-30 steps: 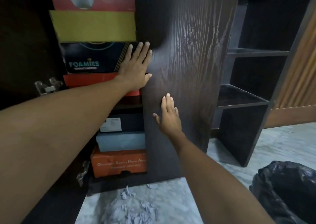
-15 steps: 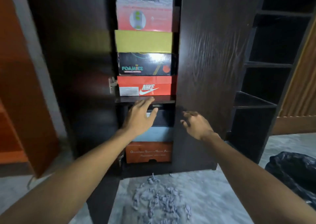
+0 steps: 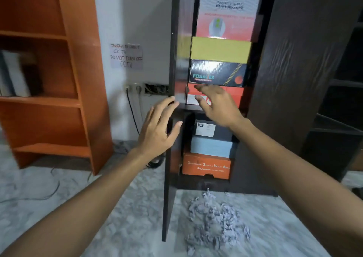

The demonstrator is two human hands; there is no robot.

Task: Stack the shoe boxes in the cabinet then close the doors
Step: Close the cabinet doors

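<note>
Shelving in orange (image 3: pixel 82 91) stands at the far left, with a taped note (image 3: pixel 126 56) on the wall beside it. Next comes the left door (image 3: pixel 170 119), seen edge-on and swung out from the cabinet (image 3: pixel 212 108). The left hand (image 3: pixel 157 131) hovers at that door's edge, fingers spread and loose, gripping nothing. Boxes (image 3: pixel 220 72) fill the cabinet: four stacked above its middle shelf, three below. The right hand (image 3: pixel 216 105) floats before the upper stack, fingers relaxed, empty. The right door (image 3: pixel 294 80) covers the cabinet's right side. Shredded paper (image 3: pixel 216 217) litters the floor below.
</note>
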